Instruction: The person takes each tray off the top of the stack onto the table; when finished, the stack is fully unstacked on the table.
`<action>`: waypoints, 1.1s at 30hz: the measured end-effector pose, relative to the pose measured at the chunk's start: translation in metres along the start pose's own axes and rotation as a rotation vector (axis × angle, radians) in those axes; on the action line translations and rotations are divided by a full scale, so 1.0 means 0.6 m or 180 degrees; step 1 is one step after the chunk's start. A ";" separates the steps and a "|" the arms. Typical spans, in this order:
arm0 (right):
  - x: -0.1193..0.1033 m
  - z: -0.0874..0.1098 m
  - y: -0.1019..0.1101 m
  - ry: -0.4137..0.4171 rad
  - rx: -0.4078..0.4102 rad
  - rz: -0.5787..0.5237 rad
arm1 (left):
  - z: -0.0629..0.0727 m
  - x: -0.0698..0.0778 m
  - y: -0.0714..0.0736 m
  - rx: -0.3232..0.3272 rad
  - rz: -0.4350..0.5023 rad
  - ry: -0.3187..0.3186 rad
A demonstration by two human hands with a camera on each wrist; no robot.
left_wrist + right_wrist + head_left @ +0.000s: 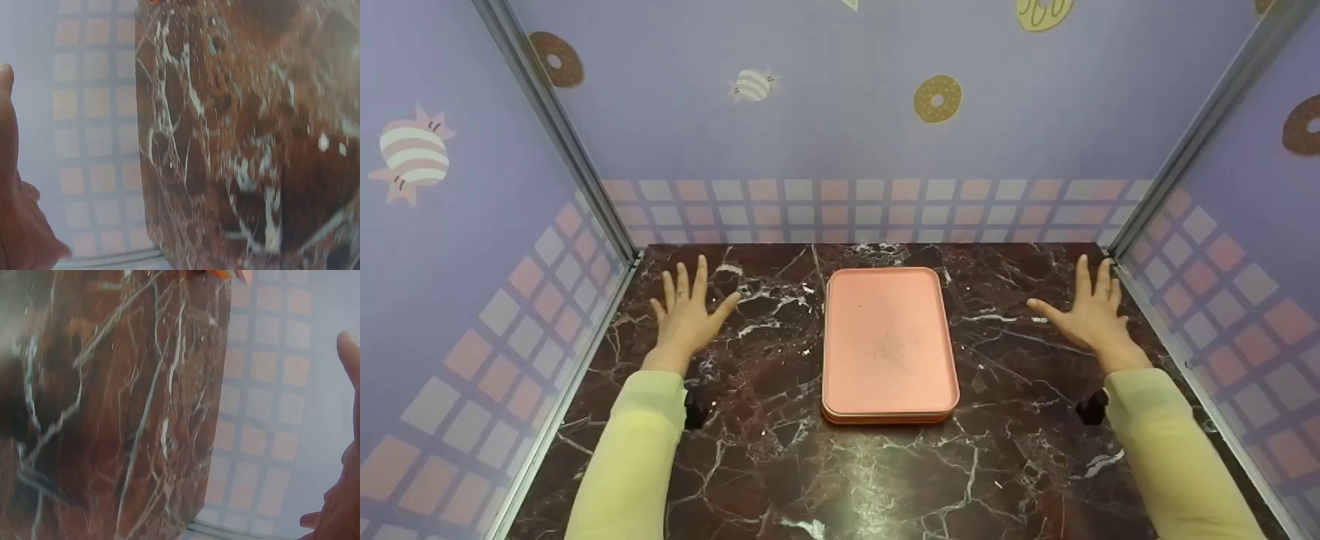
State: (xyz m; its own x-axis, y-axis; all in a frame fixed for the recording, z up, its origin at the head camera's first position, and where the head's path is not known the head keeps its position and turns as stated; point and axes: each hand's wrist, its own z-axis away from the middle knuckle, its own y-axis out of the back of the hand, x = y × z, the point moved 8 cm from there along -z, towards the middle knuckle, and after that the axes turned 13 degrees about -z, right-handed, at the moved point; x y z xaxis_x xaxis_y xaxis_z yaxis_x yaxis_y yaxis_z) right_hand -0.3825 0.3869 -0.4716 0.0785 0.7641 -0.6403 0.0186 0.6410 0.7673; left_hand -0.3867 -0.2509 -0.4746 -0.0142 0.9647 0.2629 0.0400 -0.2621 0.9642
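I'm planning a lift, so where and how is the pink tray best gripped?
Probably hold the pink tray by its long edges, left hand from the left, right hand from the right: it lies flat between them, a rimmed long side facing each.

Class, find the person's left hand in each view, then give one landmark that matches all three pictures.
Head: the left hand is left of the tray, fingers spread.
Left wrist: the left hand is at the left edge, partly cut off.
Right wrist: not in it; the right hand shows instead, at the right edge.
Shared landmark: the wall squares along the table's edge.
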 end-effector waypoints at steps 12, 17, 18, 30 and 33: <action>-0.011 0.015 -0.060 -0.0124 -0.0142 -0.0544 | 0.016 0.046 -0.054 -0.0025 0.1166 -0.0030; -0.018 0.024 -0.088 -0.0089 -0.0144 -0.0753 | 0.026 0.059 -0.074 0.0026 0.1503 0.0018; -0.021 0.026 -0.094 -0.0074 -0.0137 -0.0810 | 0.027 0.061 -0.079 0.0031 0.1585 0.0039; -0.051 0.056 -0.157 -0.0015 -0.0043 -0.1602 | 0.053 0.111 -0.159 -0.0292 0.2803 0.0287; -0.049 0.066 -0.178 -0.0111 -0.0041 -0.1927 | 0.058 0.121 -0.182 -0.0439 0.3069 0.0382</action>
State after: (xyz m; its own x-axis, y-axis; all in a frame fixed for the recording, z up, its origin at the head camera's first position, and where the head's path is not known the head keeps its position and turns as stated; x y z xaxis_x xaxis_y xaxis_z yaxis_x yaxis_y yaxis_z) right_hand -0.3472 0.2932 -0.5336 0.0903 0.2606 -0.9612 0.0581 0.9621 0.2663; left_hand -0.3571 -0.1513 -0.5621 -0.1385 0.3287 0.9342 -0.0290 -0.9443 0.3279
